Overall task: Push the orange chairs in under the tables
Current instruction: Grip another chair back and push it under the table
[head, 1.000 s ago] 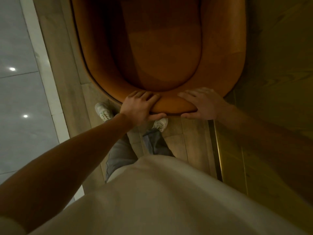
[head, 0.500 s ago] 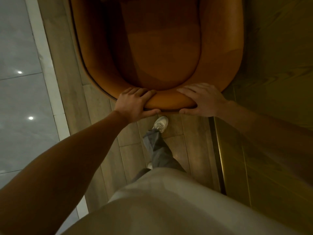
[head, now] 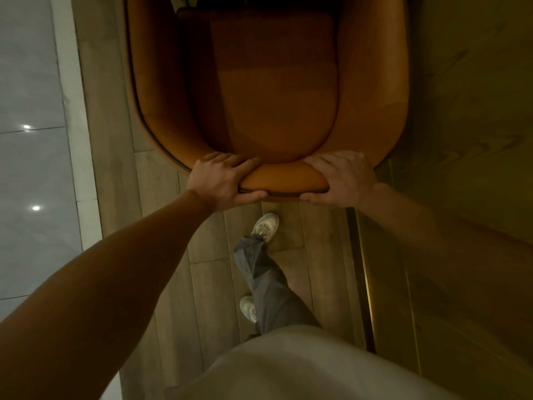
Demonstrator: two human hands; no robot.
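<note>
On a wooden plank floor [head: 161, 241], seen from above, an orange chair [head: 277, 90] with a curved back fills the upper middle; the left grip [head: 223, 180] clasps the back's top rim, fingers over, thumb beneath; the right grip [head: 343, 180] clasps the same rim near it; a white shoe [head: 266, 225] stands just behind the chair; pale tiles [head: 28, 168] lie to the left

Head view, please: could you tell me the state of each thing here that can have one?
Chair, upright, seat empty, held at the backrest top.
Left hand, fingers curled over the backrest, thumb behind it.
Right hand, gripping the backrest likewise.
Front shoe, on the wood floor, just behind the chair.
</note>
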